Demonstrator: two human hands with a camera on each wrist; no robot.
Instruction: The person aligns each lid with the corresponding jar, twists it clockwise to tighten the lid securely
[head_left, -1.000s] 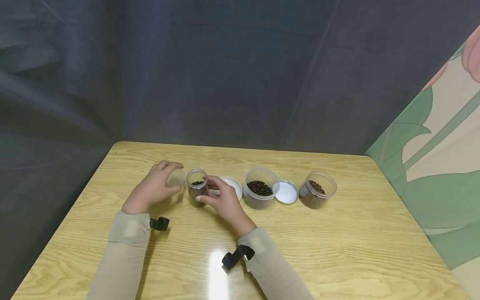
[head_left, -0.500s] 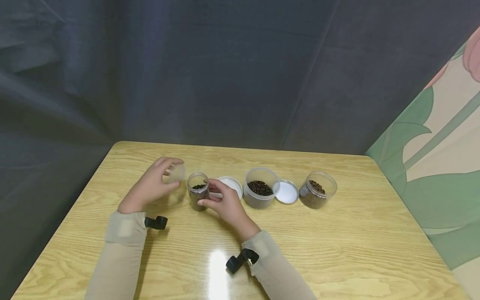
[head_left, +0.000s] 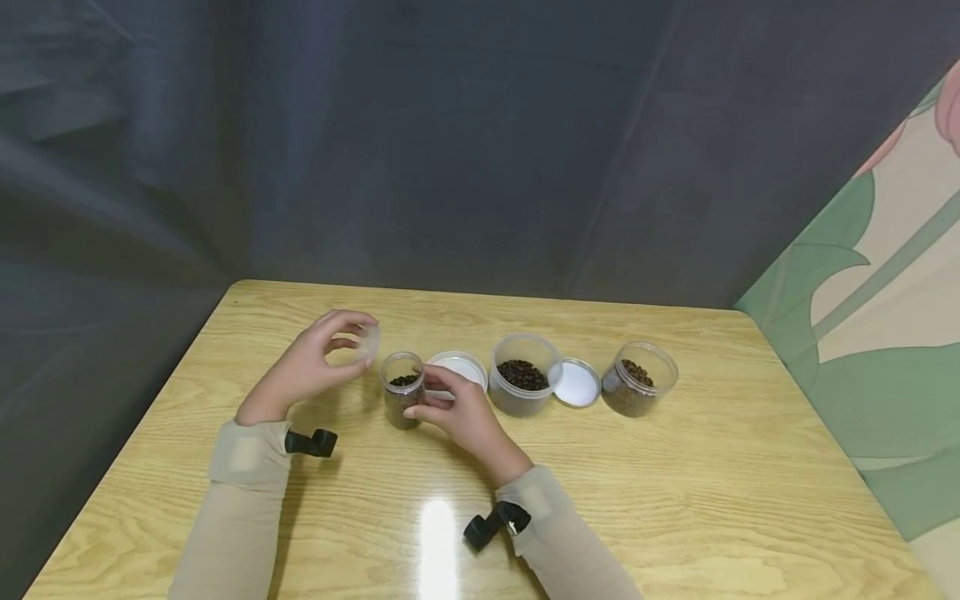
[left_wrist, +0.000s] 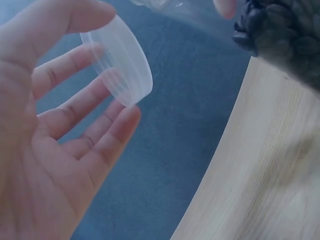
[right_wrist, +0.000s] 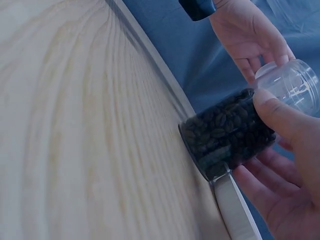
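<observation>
My left hand pinches a small translucent screw lid between thumb and fingertips, held on edge just left of a clear jar's mouth. Dark coffee beans fill much of that narrow jar, which stands upright with its top uncovered. Around its right side curl the thumb and fingers of my right hand. In the right wrist view the jar's base is down at the tabletop, and the lid shows behind the clear, bean-free upper part.
Right of the jar, a white-lined lid lies partly behind my right hand. Beyond it come a wide tub of beans, a second white-lined lid and an uncovered jar of lighter brown beans, along the wooden table.
My right hand and the bean jar have shifted slightly right and towards me. The lid in my left hand has risen a little and turned more edge-on, with the fingers spread wider.
</observation>
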